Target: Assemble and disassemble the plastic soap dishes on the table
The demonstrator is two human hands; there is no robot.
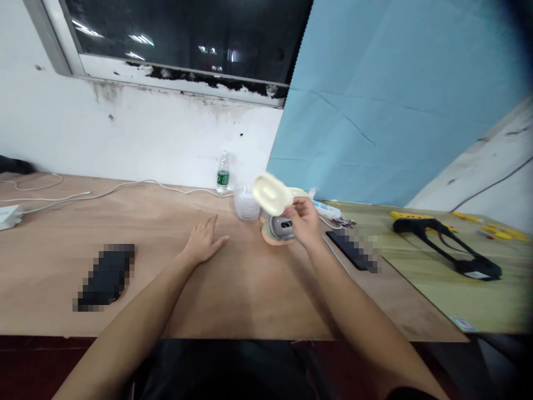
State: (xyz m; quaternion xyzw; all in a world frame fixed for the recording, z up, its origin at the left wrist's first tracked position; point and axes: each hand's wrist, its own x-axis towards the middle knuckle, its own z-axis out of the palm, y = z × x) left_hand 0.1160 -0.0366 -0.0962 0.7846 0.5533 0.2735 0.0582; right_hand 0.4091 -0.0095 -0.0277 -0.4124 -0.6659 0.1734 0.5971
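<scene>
My right hand [305, 225] pinches a cream, oval, shallow piece [271, 193] by its right end, perhaps a small dish or a lid. It is held up and tilted above a low stack of grey and peach oval pieces [277, 229] on the table. Part of another cream piece [300, 192] shows behind my fingers. My left hand [203, 240] rests on the wooden table [233, 300], thumb apart from the fingers and nothing in it. Between the hands, farther back, stand nested clear plastic tubs [246, 204].
A water bottle [223, 173] stands against the wall, near a white cable [154, 181]. Dark phone-like slabs lie left [106, 278] and right [347, 250]. Behind the right one is a power strip [327, 209]. A black frame-like strap [447, 244] lies far right.
</scene>
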